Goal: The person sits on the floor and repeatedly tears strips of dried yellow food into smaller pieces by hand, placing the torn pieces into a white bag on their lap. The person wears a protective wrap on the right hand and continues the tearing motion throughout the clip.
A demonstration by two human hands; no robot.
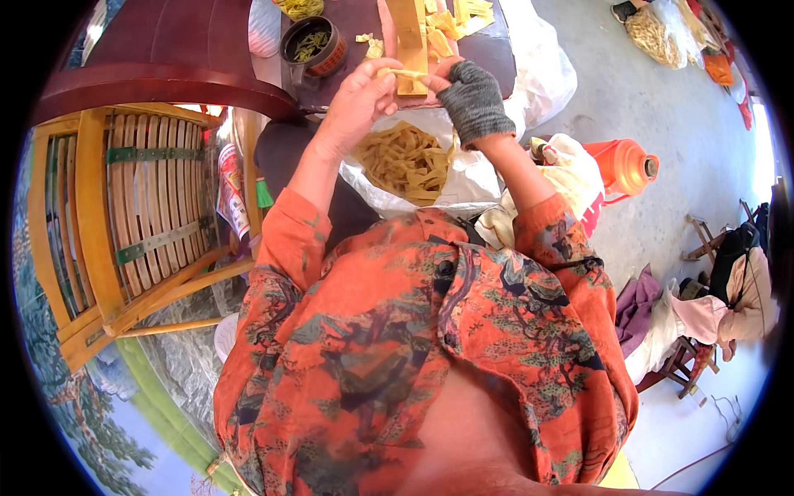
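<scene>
Between my two hands a thin pale yellow strip (406, 74) is stretched, above the near end of a wooden board (410, 46). My left hand (365, 93) pinches one end with thumb and fingertips. At the other end, the fingers of my right hand (471, 93), in a grey knitted fingerless glove, grip the strip. Several wide yellow strips (450, 22) lie beside the board on the dark table (347, 18), with small scraps (371, 46) to its left. Below my hands, a white plastic bag (474, 180) holds a heap of tan strips (406, 161).
A dark mug (313, 46) with leaves in liquid stands left on the table, near a dark red chair (167, 87). A slatted bamboo chair (155, 198) is at my left. An orange thermos flask (620, 166) and cloth (574, 167) are at my right.
</scene>
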